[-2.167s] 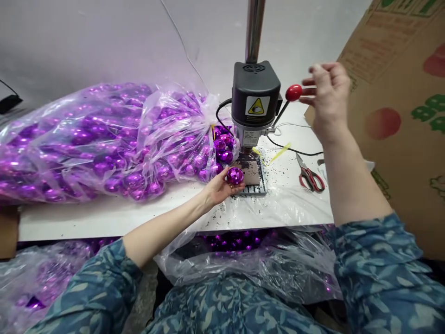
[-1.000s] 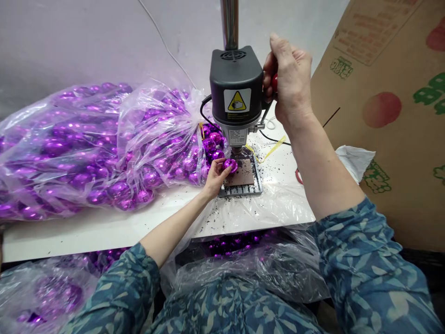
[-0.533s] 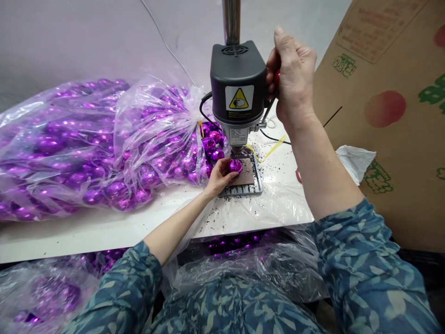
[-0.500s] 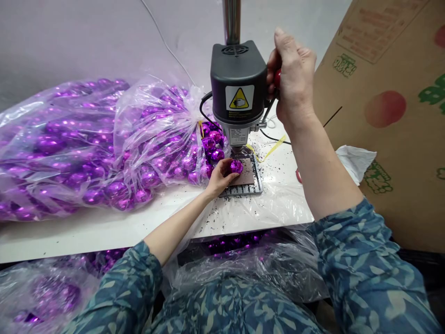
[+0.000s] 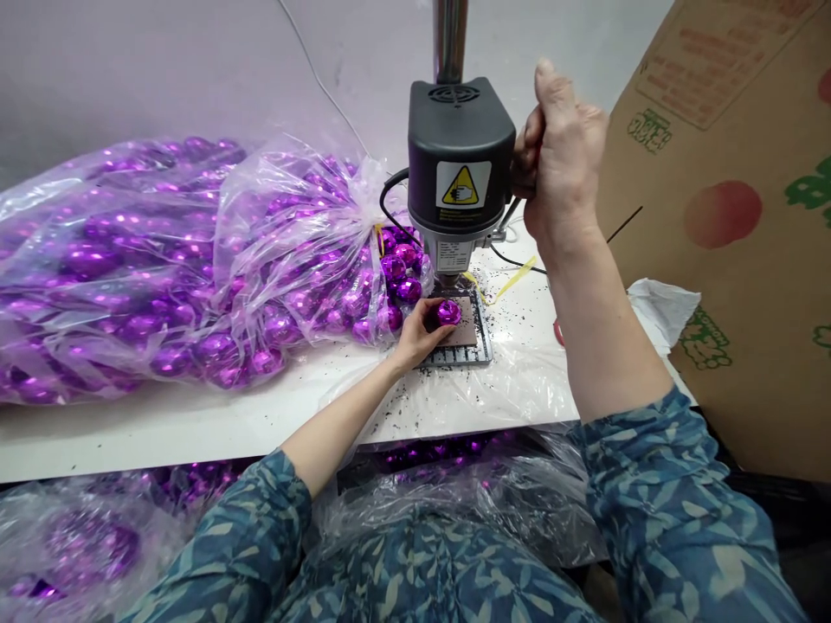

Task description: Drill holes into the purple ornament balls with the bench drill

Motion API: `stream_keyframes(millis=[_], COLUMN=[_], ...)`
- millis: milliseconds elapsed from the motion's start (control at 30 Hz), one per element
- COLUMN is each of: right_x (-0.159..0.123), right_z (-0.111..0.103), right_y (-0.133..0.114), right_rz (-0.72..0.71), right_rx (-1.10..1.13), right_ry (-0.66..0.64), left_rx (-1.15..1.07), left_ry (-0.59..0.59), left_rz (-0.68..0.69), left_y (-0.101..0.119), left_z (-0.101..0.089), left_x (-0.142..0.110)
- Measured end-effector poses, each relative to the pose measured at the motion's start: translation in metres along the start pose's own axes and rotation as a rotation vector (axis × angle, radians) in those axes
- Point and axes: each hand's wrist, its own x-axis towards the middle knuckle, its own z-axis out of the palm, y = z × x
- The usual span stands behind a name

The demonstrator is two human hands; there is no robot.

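Between the thumb and fingers of my left hand [image 5: 421,334] is a shiny purple faceted ball [image 5: 448,312]. I hold it over the brown pad [image 5: 464,333] on the metal base, under the chuck of a small black drill press [image 5: 460,156]. Whether the ball touches the pad or the drill bit I cannot tell. My right hand [image 5: 566,151] is wrapped round the red-knobbed lever [image 5: 512,212] at the machine's right side, and the knob is mostly hidden by the fingers.
A big clear bag of purple balls [image 5: 162,277] fills the table's left side. Dark shavings [image 5: 415,394] lie around the base. A yellow strip [image 5: 516,279], partly hidden red-handled scissors [image 5: 558,334] and a cardboard box [image 5: 727,285] are to the right. Another plastic bag [image 5: 480,493] hangs at the front edge.
My right hand has closed on the lever knob, which it was only touching at first. My left hand has brought the ball from an open palm into a pinch under the chuck.
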Motion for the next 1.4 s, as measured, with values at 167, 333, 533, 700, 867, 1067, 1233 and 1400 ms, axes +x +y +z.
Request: stream_keyframes(millis=[167, 333, 533, 700, 867, 1067, 1233, 1400], right_x=[-0.005, -0.031, -0.06, -0.076, -0.082, -0.08, -0.078, -0.075], right_z=[-0.006, -0.014, -0.019, -0.025, -0.028, -0.03, -0.03, -0.032], right_y=[0.02, 0.036, 0.044, 0.054, 0.066, 0.079, 0.088, 0.1], right_rz=[-0.222, -0.522, -0.538, -0.577, -0.536, -0.647, -0.746, -0.887], right_rx=[0.061, 0.143, 0.013, 0.066, -0.024, 0.015, 0.14, 0.202], right_ry=[-0.011, 0.049, 0.144, 0.114, 0.213, 0.197, 0.156, 0.114], left_rx=[-0.01, -0.013, -0.046, -0.049, 0.022, 0.094, 0.093, 0.204], left_ry=[0.008, 0.001, 0.005, -0.012, -0.041, -0.056, -0.029, -0.055], left_rz=[0.011, -0.003, -0.051, -0.045, 0.037, 0.099, 0.109, 0.233], left_y=[0.0, 0.0, 0.002, -0.003, -0.01, -0.014, -0.015, -0.031], left_z=[0.002, 0.001, 0.0, -0.001, -0.003, -0.004, -0.005, -0.009], left_x=[0.0, 0.0, 0.0, 0.001, 0.002, 0.002, 0.003, 0.011])
